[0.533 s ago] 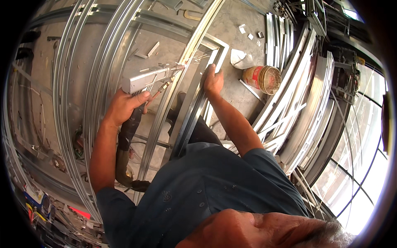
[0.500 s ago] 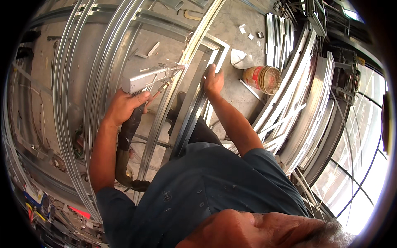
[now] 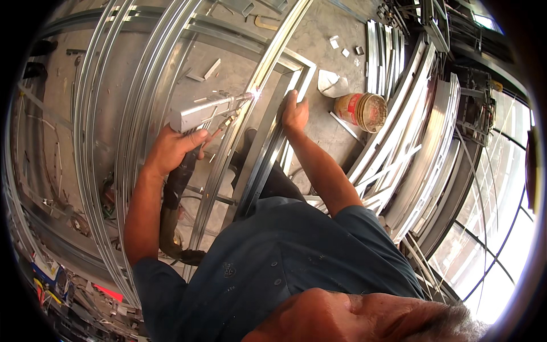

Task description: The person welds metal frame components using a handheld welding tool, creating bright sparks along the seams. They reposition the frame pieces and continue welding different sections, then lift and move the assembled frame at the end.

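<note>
Silver hand-held torch (image 3: pixel 199 113): clasped in left hand (image 3: pixel 178 149), nozzle meeting a bright flare (image 3: pixel 256 93) on the metal rail (image 3: pixel 274 50). Right hand (image 3: pixel 295 114): fingers grasping the metal frame (image 3: pixel 266 153). Hazards, judged: loosened hold, shifted joint; stray sparks, burned bare forearms. Bucket (image 3: pixel 347 108), stained, on concrete floor (image 3: pixel 315 52); contents unclear.

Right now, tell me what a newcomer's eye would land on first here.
Probably the violet-white glow on a metal rail, upper centre, at the end of the gray boxy tool in the left grip. Next, likely the right grip on the metal frame just right of that rail. After that, the red-marked bucket on the floor farther right.
</note>
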A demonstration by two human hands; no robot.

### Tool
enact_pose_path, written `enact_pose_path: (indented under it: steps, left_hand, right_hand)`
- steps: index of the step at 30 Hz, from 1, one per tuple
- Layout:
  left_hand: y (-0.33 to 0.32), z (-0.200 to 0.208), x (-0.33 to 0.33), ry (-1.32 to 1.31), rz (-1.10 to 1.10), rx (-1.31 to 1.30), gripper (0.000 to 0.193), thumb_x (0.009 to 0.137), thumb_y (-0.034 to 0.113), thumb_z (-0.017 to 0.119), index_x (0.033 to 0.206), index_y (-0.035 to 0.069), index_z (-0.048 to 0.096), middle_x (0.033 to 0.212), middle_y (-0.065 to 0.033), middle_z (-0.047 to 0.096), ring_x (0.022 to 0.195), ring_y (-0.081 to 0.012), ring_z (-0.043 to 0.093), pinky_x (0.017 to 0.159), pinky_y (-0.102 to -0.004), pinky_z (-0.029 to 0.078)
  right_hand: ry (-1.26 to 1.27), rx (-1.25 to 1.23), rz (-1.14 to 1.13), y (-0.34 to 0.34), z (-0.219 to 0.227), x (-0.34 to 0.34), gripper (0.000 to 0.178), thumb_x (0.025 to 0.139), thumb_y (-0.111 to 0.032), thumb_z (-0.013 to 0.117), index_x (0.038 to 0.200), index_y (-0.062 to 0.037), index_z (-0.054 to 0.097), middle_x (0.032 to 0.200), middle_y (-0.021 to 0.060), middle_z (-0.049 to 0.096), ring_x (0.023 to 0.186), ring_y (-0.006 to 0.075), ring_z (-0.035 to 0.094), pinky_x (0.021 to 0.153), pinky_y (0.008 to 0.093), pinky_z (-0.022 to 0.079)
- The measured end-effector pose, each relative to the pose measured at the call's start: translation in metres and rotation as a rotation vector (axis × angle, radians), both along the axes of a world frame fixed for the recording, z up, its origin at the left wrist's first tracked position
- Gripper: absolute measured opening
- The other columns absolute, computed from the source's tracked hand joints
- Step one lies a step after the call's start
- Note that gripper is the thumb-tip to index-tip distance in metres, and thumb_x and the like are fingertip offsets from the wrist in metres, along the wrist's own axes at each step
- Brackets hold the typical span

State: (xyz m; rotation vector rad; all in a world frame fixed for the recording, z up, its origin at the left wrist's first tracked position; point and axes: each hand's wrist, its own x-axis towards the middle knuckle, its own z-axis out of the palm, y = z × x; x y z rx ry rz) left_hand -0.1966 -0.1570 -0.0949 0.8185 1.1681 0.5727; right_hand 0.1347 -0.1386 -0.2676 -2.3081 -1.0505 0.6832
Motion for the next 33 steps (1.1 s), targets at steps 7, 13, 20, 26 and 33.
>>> enact_pose_path:
  steps: [7, 13, 20, 26, 33]
  left_hand:
    - [-0.020, 0.022, -0.006, -0.026, 0.059, 0.115, 0.045, 0.092, 0.016, 0.069, 0.131, -0.004, 0.057, 0.102, -0.0133, 0.072, 0.069, -0.0151, 0.064, 0.060, -0.0293, 0.052]
    - [-0.093, 0.051, 0.009, 0.189, 0.134, 0.174, 0.041, 0.085, 0.014, 0.077, 0.120, -0.002, 0.062, 0.095, -0.0103, 0.072, 0.081, -0.0151, 0.067, 0.073, -0.0292, 0.053]
    - [-0.196, 0.070, 0.064, 0.453, 0.213, 0.225, 0.067, 0.081, 0.005, 0.075, 0.141, -0.005, 0.048, 0.115, -0.0215, 0.070, 0.107, -0.0266, 0.070, 0.090, -0.0356, 0.054]
    - [-0.278, 0.080, 0.105, 0.677, 0.262, 0.281, 0.070, 0.082, 0.008, 0.075, 0.145, -0.001, 0.046, 0.125, -0.0243, 0.066, 0.110, -0.0310, 0.069, 0.091, -0.0371, 0.055]
    - [-0.352, 0.076, 0.132, 0.801, 0.184, 0.294, 0.082, 0.088, 0.050, 0.068, 0.154, 0.011, 0.036, 0.123, -0.0251, 0.065, 0.105, -0.0428, 0.067, 0.084, -0.0465, 0.056]
  right_hand:
    - [-0.004, -0.010, -0.006, 0.000, 0.002, -0.002, 0.070, 0.098, -0.055, 0.047, 0.114, 0.0122, 0.056, 0.112, 0.0357, 0.059, 0.110, 0.0497, 0.057, 0.096, 0.0514, 0.044]
    - [0.007, 0.007, 0.011, -0.003, -0.003, 0.004, 0.070, 0.099, -0.055, 0.046, 0.116, 0.0119, 0.055, 0.113, 0.0354, 0.059, 0.110, 0.0499, 0.057, 0.096, 0.0512, 0.044]
    - [0.003, -0.009, 0.021, 0.001, -0.004, 0.005, 0.073, 0.098, -0.058, 0.044, 0.119, 0.0112, 0.055, 0.115, 0.0350, 0.059, 0.111, 0.0496, 0.057, 0.097, 0.0514, 0.044]
    - [0.072, -0.040, 0.012, -0.001, 0.008, 0.001, 0.077, 0.097, -0.059, 0.044, 0.118, 0.0139, 0.055, 0.114, 0.0367, 0.061, 0.110, 0.0494, 0.060, 0.097, 0.0507, 0.044]
    - [0.090, 0.002, 0.019, -0.010, -0.007, 0.001, 0.082, 0.097, -0.065, 0.038, 0.113, 0.0132, 0.056, 0.107, 0.0352, 0.063, 0.105, 0.0503, 0.060, 0.094, 0.0516, 0.044]
